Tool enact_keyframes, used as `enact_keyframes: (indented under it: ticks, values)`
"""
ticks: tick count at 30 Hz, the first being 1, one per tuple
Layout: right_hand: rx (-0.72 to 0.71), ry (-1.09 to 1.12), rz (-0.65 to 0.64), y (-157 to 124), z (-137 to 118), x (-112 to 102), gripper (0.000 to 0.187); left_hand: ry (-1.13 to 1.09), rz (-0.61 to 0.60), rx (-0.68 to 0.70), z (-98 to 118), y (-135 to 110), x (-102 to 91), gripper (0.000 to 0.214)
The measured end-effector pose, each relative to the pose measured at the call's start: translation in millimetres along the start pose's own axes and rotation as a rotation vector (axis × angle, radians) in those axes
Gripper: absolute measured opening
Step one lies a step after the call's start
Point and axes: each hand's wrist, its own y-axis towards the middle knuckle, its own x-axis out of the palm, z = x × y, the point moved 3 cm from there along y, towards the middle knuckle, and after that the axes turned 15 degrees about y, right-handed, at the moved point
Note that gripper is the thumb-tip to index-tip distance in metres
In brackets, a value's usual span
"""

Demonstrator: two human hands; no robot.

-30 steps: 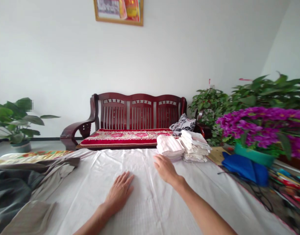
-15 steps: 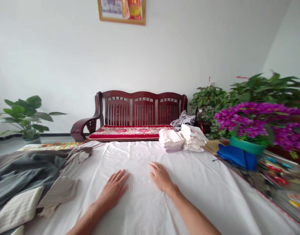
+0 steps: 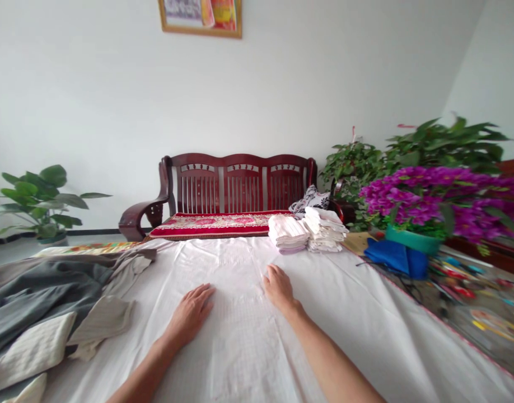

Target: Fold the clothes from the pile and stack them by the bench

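- Standing at far left, a potted plant (image 3: 42,197) is spreading broad leaves before the pale wall.
- Dark grey garments (image 3: 34,302) are lying rumpled near it, with a folded cream cloth (image 3: 35,350) resting at their front.
- The left hand (image 3: 192,310) is lying palm down and flat, fingers extended, grasping nothing visible.
- The white sheet (image 3: 236,352) is spreading beneath and between both hands, neither clearly nearer; faint stripes are running away from the person, but its long axis is going untold, its near end lying out of view.
- Beyond, a carved wooden settee (image 3: 240,187) is bearing a red floral seat cover (image 3: 223,224).
- The right hand (image 3: 279,286) is curving over the sheet, fingers bent; whether it is pinching fabric, I cannot tell.
- Two folded cloth stacks (image 3: 287,234) are sitting just beyond, nearer this hand.
- Farther right, blue fabric (image 3: 395,257) is lying beside purple flowers (image 3: 442,198).
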Motion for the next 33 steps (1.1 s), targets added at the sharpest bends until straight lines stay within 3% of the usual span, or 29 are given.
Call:
enact_keyframes:
  ticks: [8, 17, 21, 27, 30, 33]
  values:
    - [0.133, -0.038, 0.050, 45, 37, -7, 0.039, 0.015, 0.019, 0.003, -6, 7, 5.5, 0.039]
    - [0.126, 0.002, 0.025, 74, 46, 14, 0.046, 0.040, 0.029, 0.021, -13, 9, 15.2, 0.040]
    - [0.076, 0.024, 0.030, 78, 50, 14, 0.046, 0.023, 0.058, 0.028, -17, 8, 20.6, 0.039]
    - [-0.021, 0.038, 0.141, 75, 57, -26, 0.048, 0.033, 0.065, 0.030, -19, 7, 26.1, 0.040]
    - [-0.066, -0.024, 0.221, 86, 61, -49, 0.053, 0.037, 0.066, 0.029, -19, 7, 28.0, 0.040]
    - [-0.040, -0.126, 0.210, 100, 74, -60, 0.060, 0.035, 0.062, 0.021, -19, 8, 27.0, 0.040]
